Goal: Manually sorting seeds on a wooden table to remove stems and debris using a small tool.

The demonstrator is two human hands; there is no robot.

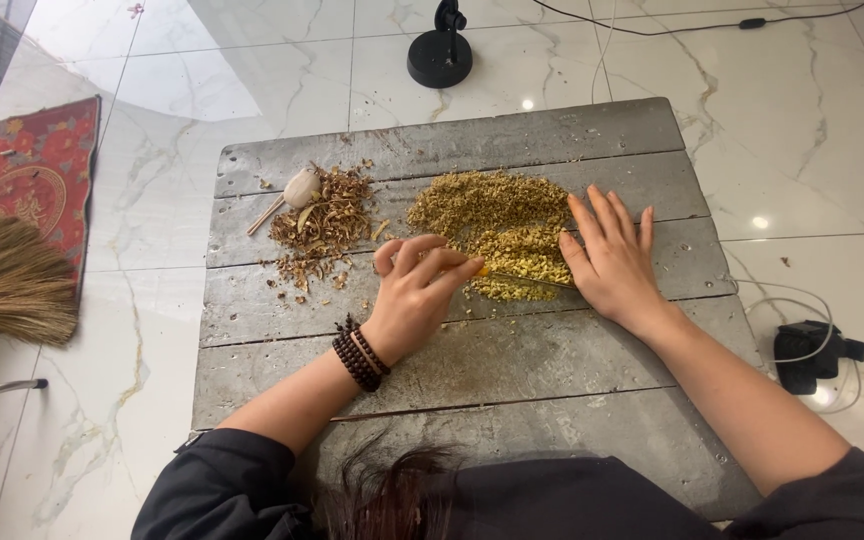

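My left hand (pixel 417 290), with dark bead bracelets on the wrist, has its fingers curled around a thin yellow strip-like tool (pixel 527 279) that lies against the near edge of a yellow-green pile of crumbled plant bits (pixel 497 225). My right hand (pixel 612 258) rests flat, fingers spread, on the grey wooden table (pixel 472 370) at the right side of that pile, touching its edge. The greener part of the pile lies farther back, the yellower part nearer my hands.
A brown heap of dry husks (pixel 324 222) with a pale round-headed wooden mallet (pixel 295 191) lies at the table's left. A straw broom (pixel 7 280) and red patterned rug (pixel 27 165) are on the marble floor to the left. Black stand base (pixel 439 58) behind, black device with cables (pixel 810 352) right.
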